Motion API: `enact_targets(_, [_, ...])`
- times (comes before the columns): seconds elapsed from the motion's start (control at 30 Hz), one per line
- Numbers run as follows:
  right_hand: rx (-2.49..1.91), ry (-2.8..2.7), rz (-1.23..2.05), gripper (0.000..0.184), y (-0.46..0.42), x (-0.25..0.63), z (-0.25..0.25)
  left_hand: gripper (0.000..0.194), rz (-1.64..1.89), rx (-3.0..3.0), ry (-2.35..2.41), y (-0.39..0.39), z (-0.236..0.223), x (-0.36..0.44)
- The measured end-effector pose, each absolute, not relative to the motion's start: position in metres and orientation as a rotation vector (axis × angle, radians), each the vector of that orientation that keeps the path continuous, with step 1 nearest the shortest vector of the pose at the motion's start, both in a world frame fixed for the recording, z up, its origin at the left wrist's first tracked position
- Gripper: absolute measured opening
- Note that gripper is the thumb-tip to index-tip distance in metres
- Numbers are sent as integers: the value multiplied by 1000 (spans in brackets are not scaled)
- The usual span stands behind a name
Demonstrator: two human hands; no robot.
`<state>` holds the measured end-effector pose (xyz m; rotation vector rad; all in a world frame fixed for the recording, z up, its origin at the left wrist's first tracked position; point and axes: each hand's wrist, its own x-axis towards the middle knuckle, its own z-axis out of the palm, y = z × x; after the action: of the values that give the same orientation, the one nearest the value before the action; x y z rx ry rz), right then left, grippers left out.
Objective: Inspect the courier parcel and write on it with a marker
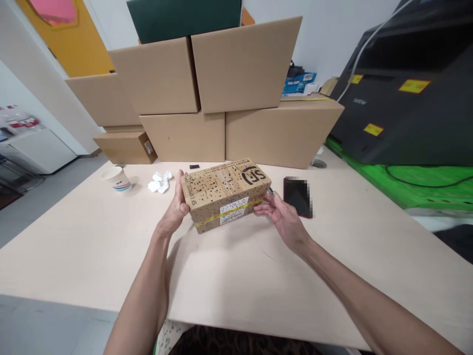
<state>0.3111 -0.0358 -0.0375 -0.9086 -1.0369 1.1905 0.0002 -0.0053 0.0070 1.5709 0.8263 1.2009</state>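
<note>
A brown SF Express cardboard box [231,185], speckled with dark marks, is held tilted over the table. A yellow line and a white printed label [233,211] run along its near side. My left hand [176,209] grips the box's left end, thumb on the near side. At the right end my right hand [283,217] has its fingers against the box's lower near edge. A thin dark object [271,191], perhaps a pen or cutter, shows by the right thumb; most of it is hidden.
Stacked large cardboard boxes [262,138] line the back of the table [221,281]. On the left are a paper cup [117,178] and crumpled tissue [160,182]. A small black item [194,166] lies behind the held box, and a dark phone-like device [296,197] lies right.
</note>
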Motion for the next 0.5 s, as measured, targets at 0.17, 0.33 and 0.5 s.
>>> enact_targets(0.17, [-931,-1027,1202,48,-35,312,-40,146,1145,1655,886,0,7,-19])
enact_targets(0.33, [-952,-1046,1219,52,-36,312,-41,117,1181,1655,847,-4,14,-18])
enact_targets(0.5, [-970,-1105,1168,54,-38,314,-42,146,1107,1712,916,-8,16,-8])
